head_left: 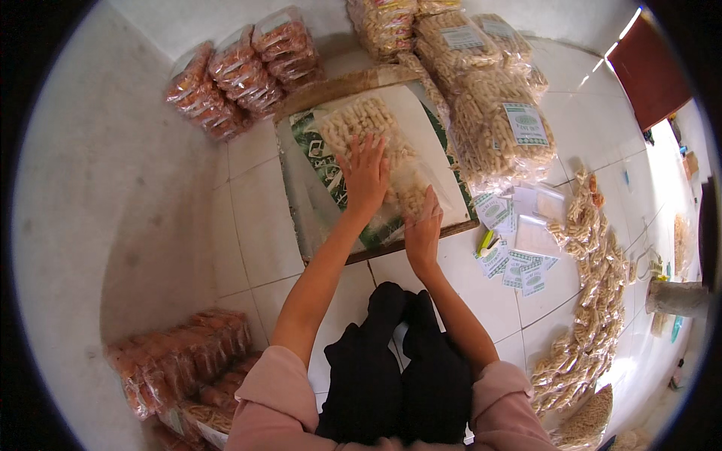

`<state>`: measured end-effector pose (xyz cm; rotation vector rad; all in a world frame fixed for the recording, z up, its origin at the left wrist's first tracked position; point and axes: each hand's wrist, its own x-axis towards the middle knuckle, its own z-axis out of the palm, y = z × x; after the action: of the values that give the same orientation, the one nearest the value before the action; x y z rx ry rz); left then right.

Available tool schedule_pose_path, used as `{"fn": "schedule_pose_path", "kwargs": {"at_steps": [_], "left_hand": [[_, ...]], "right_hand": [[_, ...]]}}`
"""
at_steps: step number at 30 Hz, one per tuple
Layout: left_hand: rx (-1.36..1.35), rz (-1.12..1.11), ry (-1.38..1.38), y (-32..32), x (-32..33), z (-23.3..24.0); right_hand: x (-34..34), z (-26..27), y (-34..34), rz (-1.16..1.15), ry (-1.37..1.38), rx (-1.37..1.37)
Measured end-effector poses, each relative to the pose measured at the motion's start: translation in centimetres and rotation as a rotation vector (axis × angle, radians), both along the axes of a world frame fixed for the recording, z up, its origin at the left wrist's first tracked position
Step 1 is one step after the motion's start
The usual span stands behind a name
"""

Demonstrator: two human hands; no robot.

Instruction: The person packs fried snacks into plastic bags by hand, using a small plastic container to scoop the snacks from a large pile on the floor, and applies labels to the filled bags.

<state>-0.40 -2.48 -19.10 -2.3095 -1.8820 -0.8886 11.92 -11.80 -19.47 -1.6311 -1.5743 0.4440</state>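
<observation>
A clear plastic bag of pale stick-shaped snacks lies flat on a low board with a worn wooden edge and a green and white covering. My left hand rests on the middle of the bag, fingers spread, palm down. Against the bag's near right end is my right hand, its fingers pointing away from me along the plastic; whether they pinch it I cannot tell. Right of the board, printed paper labels, a green-handled tool and flat clear plastic packets lie on the tiles.
Large bags of pale snacks stand stacked at the board's right. Packs of reddish snacks are piled at the back left, with more packs at the lower left. A long row of small snack bags covers floor at the right.
</observation>
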Motion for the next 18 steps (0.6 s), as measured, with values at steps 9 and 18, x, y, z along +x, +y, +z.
{"fn": "schedule_pose_path", "kwargs": {"at_steps": [9,18], "left_hand": [[-0.01,-0.081,0.066,0.0,-0.6,-0.2],[-0.055,-0.231,-0.107,-0.2,-1.5,0.1]], "right_hand": [[-0.8,-0.6,4.4,0.076,0.151,-0.005],[-1.2,-1.2,4.7,0.163,-0.08,0.044]]}}
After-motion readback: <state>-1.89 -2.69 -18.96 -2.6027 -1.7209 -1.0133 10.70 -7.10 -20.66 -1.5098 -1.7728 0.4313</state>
